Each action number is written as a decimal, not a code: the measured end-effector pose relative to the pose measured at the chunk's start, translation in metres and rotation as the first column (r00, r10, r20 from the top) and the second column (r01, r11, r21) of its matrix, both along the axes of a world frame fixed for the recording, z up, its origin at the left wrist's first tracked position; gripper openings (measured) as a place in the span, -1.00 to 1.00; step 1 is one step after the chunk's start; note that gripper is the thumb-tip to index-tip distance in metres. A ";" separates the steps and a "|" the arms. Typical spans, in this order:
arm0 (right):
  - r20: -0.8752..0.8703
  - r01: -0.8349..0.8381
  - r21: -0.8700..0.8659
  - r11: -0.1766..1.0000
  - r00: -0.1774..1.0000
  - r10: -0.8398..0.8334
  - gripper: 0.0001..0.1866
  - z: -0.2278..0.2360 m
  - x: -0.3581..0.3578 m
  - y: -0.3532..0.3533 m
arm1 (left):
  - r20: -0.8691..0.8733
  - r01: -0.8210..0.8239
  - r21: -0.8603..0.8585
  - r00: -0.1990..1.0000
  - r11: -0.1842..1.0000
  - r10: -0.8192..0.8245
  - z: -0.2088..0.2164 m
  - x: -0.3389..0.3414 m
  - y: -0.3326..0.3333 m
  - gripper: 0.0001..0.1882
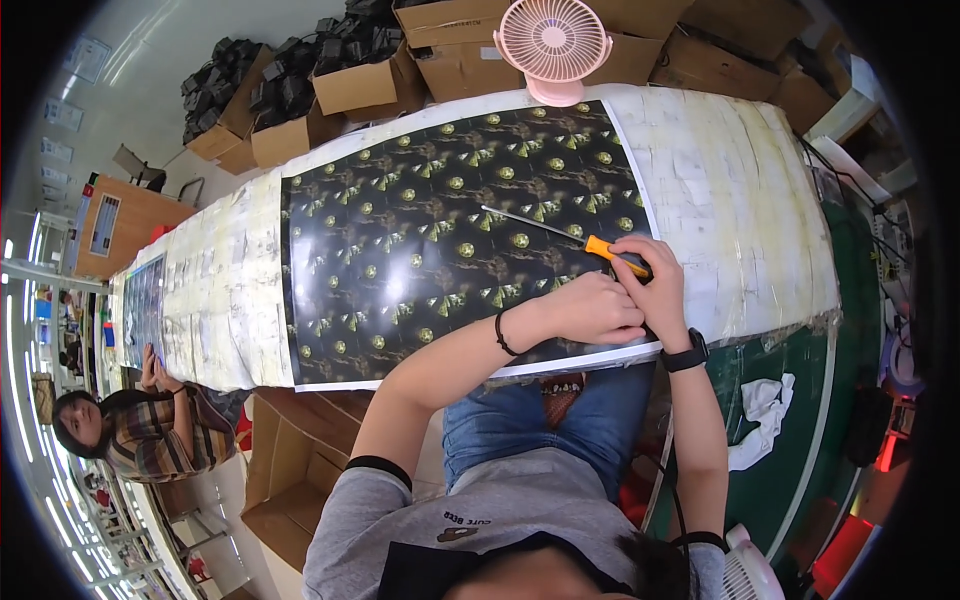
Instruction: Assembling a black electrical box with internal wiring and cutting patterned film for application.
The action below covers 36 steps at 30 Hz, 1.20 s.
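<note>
A screwdriver with an orange and black handle [598, 246] is in my right hand [660, 285], which has a dark watch at its wrist. Its long metal shaft points away to the left, above a dark sheet [420, 250] printed with repeated yellow-green motifs. My left hand [590, 308], below a black bracelet, is right against my right hand. Its fingers are curled closed, and whatever they hold is hidden. Both hands are over the sheet's near right corner. The sheet lies on a table wrapped in pale, taped covering [730, 190].
A pink fan [553, 50] stands at the table's far edge. Behind it are cardboard boxes [365, 90], some filled with black parts. On the far left, another person [150, 430] rests their hands at the table's end. A white cloth [763, 420] lies on the green surface at right.
</note>
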State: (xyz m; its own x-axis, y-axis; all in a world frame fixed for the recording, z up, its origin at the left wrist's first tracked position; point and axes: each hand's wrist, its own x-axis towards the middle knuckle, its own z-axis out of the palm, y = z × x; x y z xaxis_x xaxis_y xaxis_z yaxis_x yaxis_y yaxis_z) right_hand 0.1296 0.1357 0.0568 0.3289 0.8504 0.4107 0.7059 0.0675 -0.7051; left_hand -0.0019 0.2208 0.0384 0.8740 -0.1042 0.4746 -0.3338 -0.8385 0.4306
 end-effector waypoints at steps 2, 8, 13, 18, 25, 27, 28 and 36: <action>-0.004 -0.005 -0.009 1.000 1.000 0.005 -0.83 -0.001 0.000 0.001 | 0.013 -0.001 -0.007 1.000 1.000 0.001 0.000 0.000 0.000 -0.73; -0.006 -0.008 -0.010 1.000 1.000 0.008 -0.83 0.000 -0.002 0.002 | 0.139 -0.006 -0.056 0.990 0.998 0.014 0.006 -0.005 0.005 -0.73; 0.005 0.007 -0.005 1.000 1.000 -0.007 -0.85 -0.002 -0.002 0.000 | 0.392 -0.429 -0.187 0.793 0.884 0.467 0.033 -0.025 0.064 -0.84; -0.029 -0.002 -0.015 1.000 1.000 0.001 -0.86 0.001 -0.005 0.000 | 0.192 -0.912 -0.168 0.342 0.374 0.920 0.004 -0.090 0.185 -0.80; -0.013 -0.005 -0.030 1.000 1.000 0.005 -0.85 -0.002 -0.002 0.001 | -0.184 -0.960 0.280 -0.047 0.007 0.982 -0.034 -0.116 0.204 -0.28; -0.022 -0.002 -0.041 0.999 1.000 0.001 -0.85 -0.001 -0.002 0.000 | -0.182 -0.960 0.280 -0.033 0.019 0.983 -0.032 -0.113 0.203 -0.29; -0.022 -0.006 -0.044 0.999 1.000 0.005 -0.85 -0.001 -0.002 0.000 | -0.175 -0.960 0.279 -0.023 0.027 0.984 -0.032 -0.113 0.202 -0.30; -0.028 -0.015 -0.060 0.998 1.000 0.013 -0.85 0.000 -0.003 0.001 | -0.060 -0.912 0.134 0.384 0.389 0.921 -0.026 -0.126 0.203 -0.50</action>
